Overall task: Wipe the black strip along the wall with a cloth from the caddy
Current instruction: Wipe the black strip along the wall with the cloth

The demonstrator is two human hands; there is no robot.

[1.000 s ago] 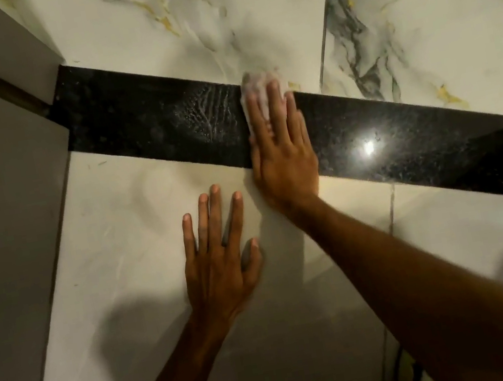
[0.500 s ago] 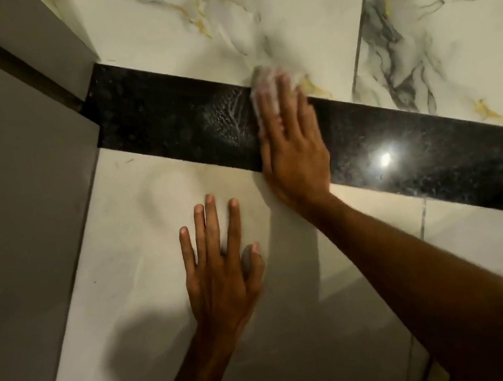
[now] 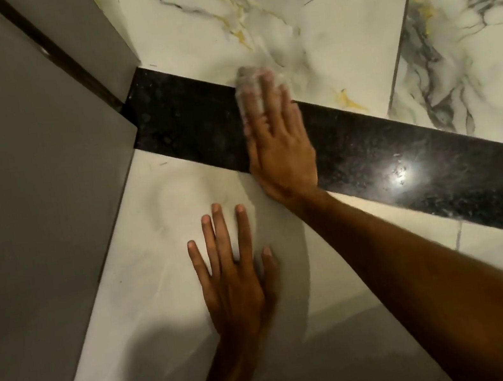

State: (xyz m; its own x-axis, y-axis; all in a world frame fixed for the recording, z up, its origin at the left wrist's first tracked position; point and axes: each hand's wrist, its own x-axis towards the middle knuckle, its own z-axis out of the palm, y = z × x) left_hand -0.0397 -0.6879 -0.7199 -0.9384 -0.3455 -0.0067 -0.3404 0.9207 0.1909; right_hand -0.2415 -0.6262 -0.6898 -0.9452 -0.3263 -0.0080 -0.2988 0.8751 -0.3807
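Observation:
A glossy black speckled strip (image 3: 406, 159) runs diagonally across the tiled wall, from the grey corner at upper left down to the right edge. My right hand (image 3: 280, 141) lies flat across the strip, fingers together, pressing a white cloth (image 3: 246, 82) against it; only the cloth's top edge shows past my fingertips. Flat on the pale tile below the strip rests my left hand (image 3: 235, 277), fingers spread, holding nothing. The caddy is out of view.
A grey panel (image 3: 26, 196) with a dark vertical groove meets the wall at the left, ending the strip. Marbled white tiles (image 3: 297, 21) with grey and yellow veins lie above the strip. A bright light reflection (image 3: 400, 172) sits on the strip right of my hand.
My right hand and the cloth have stayed at about the same spot on the strip. The view has shifted, so the grey corner and both hands sit further right in the frame.

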